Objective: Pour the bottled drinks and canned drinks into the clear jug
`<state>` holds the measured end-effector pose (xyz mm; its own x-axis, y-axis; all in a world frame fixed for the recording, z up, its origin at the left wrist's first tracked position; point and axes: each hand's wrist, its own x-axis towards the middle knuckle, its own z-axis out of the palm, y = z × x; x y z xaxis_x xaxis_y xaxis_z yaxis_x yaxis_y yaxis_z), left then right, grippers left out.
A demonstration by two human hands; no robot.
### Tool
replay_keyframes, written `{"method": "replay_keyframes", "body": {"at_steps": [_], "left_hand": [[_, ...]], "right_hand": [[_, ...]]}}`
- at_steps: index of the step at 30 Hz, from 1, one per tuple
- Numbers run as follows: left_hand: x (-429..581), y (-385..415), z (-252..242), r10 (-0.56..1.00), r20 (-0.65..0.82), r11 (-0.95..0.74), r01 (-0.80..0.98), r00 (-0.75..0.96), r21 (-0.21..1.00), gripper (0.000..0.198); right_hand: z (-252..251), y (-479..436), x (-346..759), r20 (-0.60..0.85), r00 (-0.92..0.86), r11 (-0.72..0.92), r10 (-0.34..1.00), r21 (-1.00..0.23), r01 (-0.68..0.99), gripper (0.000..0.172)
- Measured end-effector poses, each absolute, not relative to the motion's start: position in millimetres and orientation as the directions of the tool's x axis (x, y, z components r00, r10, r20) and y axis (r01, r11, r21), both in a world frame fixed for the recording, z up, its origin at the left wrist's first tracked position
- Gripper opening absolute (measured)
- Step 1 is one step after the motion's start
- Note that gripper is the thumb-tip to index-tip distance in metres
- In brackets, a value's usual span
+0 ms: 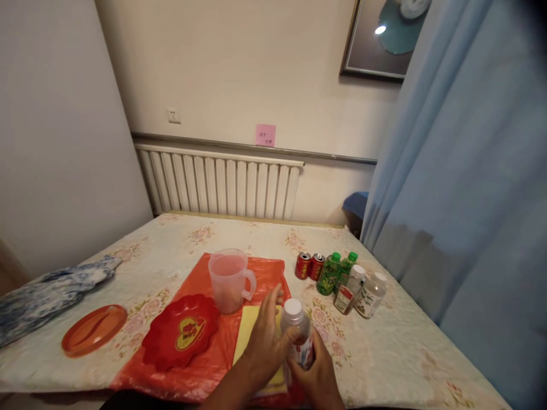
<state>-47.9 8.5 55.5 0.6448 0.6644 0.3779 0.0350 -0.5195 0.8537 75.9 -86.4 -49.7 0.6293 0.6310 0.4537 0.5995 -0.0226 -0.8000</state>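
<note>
A clear plastic bottle (296,322) with a white cap and a printed label stands upright before me. My right hand (318,370) is wrapped around its lower right side. On the bottle's left, my left hand (265,341) has its fingers stretched upward, with the thumb against the bottle near the label. A folded yellow cloth (247,329) lies partly hidden beneath my left hand. Behind and left stands a translucent pink pitcher (228,279), its handle facing right. A red scalloped plate (164,330) with a gold design sits left of the cloth.
Red plastic sheeting (267,270) lies under the pitcher and plate. Right of it stand red cans (303,266), green bottles (329,274) and clear bottles (371,295). An orange lid (94,330) and blue-patterned fabric (51,296) are left. A blue curtain (461,171) hangs along the right.
</note>
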Motion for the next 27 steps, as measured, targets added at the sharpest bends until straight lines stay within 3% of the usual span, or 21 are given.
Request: {"method": "replay_keyframes", "body": {"at_steps": [4,7,11,15,18,21,24,27], "left_hand": [[-67,24,85,0.427,0.457,-0.746,0.019,0.780,0.665,0.041],[-78,29,100,0.337,0.435,-0.828,0.043,0.835,0.559,0.034],[-90,31,107,0.362,0.419,-0.849,0.110,0.832,0.517,0.028],[-96,34,106,0.490,0.455,-0.811,0.198,0.744,0.550,0.016],[-101,43,101,0.603,0.510,-0.745,0.204,0.613,0.636,0.011],[-112,57,94,0.766,0.499,-0.585,0.118,0.404,0.803,0.016],[-128,75,84,0.900,0.339,-0.337,-0.056,0.274,0.940,0.023],[-145,92,69,0.942,0.174,-0.083,-0.301,0.288,0.950,0.029]], "right_hand": [[-50,-85,78,0.440,0.575,0.003,0.690,-0.796,0.605,0.065],[-44,-83,77,0.414,0.512,0.036,0.753,-0.802,0.596,0.065],[-28,-78,73,0.395,0.435,0.074,0.809,-0.803,0.591,0.064],[-13,-70,68,0.402,0.386,0.104,0.830,-0.792,0.601,0.059],[-6,-62,71,0.424,0.371,0.100,0.826,-0.759,0.643,0.061],[1,-52,81,0.426,0.378,0.054,0.822,-0.719,0.693,0.062],[14,-39,95,0.437,0.345,0.031,0.831,-0.656,0.754,0.061],[30,-20,111,0.469,0.291,0.036,0.834,-0.572,0.820,0.060]]}}
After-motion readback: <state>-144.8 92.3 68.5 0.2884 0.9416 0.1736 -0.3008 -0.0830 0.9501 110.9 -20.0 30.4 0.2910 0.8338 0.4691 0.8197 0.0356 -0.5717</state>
